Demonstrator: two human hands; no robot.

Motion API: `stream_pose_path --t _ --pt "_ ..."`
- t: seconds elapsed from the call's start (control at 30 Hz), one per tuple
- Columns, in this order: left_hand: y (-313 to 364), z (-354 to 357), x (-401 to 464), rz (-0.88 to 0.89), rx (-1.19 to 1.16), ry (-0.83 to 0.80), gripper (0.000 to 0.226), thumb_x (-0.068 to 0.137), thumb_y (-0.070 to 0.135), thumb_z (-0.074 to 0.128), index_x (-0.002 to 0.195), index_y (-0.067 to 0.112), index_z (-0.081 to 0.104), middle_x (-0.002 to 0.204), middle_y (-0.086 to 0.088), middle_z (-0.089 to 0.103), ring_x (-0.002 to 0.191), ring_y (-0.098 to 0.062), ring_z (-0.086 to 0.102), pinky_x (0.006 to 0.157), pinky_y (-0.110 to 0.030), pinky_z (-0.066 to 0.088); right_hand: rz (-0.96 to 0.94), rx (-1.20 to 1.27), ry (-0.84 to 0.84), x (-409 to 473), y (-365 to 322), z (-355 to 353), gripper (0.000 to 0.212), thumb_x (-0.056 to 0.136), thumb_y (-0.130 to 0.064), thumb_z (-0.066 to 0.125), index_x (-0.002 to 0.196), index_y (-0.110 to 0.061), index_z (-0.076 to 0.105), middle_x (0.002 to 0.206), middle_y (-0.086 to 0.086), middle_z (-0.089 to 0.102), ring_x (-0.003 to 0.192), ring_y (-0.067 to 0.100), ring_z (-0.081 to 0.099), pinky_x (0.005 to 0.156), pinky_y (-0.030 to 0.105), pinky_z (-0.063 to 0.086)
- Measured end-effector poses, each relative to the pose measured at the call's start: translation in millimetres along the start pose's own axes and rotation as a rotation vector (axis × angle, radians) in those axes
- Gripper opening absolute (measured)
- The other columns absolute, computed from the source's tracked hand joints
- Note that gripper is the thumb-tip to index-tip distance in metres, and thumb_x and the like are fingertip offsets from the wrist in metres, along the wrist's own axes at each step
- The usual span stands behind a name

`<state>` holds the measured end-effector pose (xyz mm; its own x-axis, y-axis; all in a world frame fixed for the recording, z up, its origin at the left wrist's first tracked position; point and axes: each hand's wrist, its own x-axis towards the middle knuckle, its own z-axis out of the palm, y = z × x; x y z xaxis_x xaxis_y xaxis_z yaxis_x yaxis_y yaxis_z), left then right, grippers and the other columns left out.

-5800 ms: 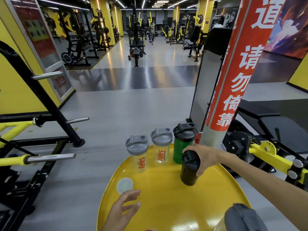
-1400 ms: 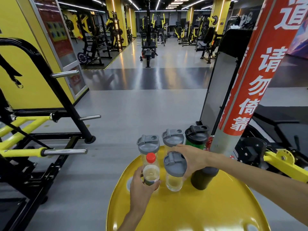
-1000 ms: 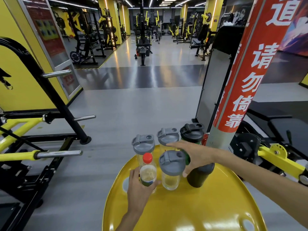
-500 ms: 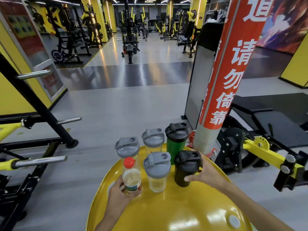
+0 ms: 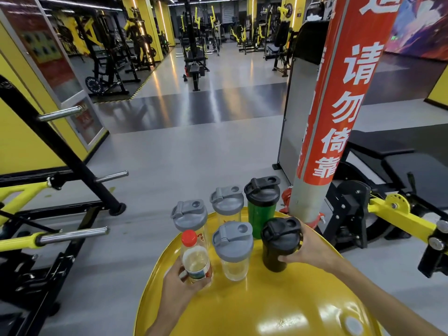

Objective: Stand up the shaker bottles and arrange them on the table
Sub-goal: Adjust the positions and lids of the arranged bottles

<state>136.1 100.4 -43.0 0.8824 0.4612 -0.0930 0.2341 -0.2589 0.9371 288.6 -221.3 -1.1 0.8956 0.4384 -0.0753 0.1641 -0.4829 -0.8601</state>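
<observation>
Several bottles stand upright at the far side of a round yellow table (image 5: 254,309). The back row holds two clear grey-lidded shakers (image 5: 190,214) (image 5: 227,202) and a green shaker with a black lid (image 5: 261,209). In front stand a small red-capped bottle of yellowish liquid (image 5: 196,259), a third clear grey-lidded shaker (image 5: 233,251) and a black shaker (image 5: 278,246). My left hand (image 5: 178,287) wraps the red-capped bottle from behind. My right hand (image 5: 306,248) grips the black shaker's right side.
A red and grey pillar with white characters (image 5: 334,105) rises just behind the table on the right. A black and yellow weight rack with steel pegs (image 5: 60,209) stands to the left, a bench machine (image 5: 388,190) to the right. Grey gym floor lies beyond.
Over the last second my right hand left the grey-lidded shaker and took the black shaker. My left hand has kept its hold on the red-capped bottle. The view shifted slightly.
</observation>
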Motion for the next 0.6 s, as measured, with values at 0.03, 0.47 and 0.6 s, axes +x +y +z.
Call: stream_pose_path --t 0.03,0.47,0.6 --pt "1 0 -1 0.002 0.005 0.004 0.077 0.053 0.001 0.096 0.117 0.024 0.060 0.107 0.005 0.069 0.092 0.017 0.062 0.069 -0.003 0.053 0.008 0.004 -0.005 -1 0 1 0.087 0.053 -0.017 0.100 0.126 -0.027 0.054 0.118 -0.009 0.071 0.107 -0.001 0.067 0.087 0.015 0.055" --pt "-7 -6 2 0.002 0.045 0.024 0.083 0.051 0.009 0.098 0.123 0.024 0.060 0.110 0.004 0.071 0.097 -0.006 0.066 0.070 -0.012 0.055 -0.171 0.065 0.336 -43 -65 -6 0.108 0.057 -0.043 0.093 0.150 -0.036 0.036 0.140 -0.031 0.044 0.127 -0.007 0.047 0.108 0.022 0.038" --pt "-4 -6 0 0.002 0.023 0.013 0.079 0.053 0.006 0.096 0.119 0.027 0.059 0.109 0.011 0.069 0.096 -0.005 0.066 0.068 -0.007 0.055 -0.340 -0.240 -0.042 -42 -124 44 0.115 0.060 -0.057 0.089 0.152 -0.052 0.019 0.155 -0.031 0.020 0.140 -0.009 0.029 0.104 0.015 0.038"
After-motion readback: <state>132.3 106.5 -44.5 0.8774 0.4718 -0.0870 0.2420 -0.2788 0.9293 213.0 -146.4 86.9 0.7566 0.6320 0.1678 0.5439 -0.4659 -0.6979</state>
